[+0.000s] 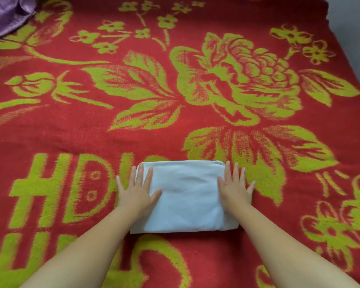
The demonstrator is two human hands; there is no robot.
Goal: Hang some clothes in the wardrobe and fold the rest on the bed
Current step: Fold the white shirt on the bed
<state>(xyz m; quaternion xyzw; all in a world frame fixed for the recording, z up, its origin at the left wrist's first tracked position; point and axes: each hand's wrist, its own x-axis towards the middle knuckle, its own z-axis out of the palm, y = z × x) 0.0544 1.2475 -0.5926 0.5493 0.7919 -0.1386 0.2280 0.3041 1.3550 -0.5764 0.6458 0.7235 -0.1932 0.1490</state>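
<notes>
Folded white garment point(185, 196): lies flat on the near part of the bed cover point(195, 84) (red, yellow-green flowers, large woven letters "HD" legible at left). Left hand point(138, 189) and right hand point(236, 189): apart, fingers straight, pressing its two ends. Purple cloth point(7, 14): far left corner.

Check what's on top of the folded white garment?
Both hands lie flat on the folded white garment: left hand on its left end, right hand on its right. The red blanket beneath is covered there.
</notes>
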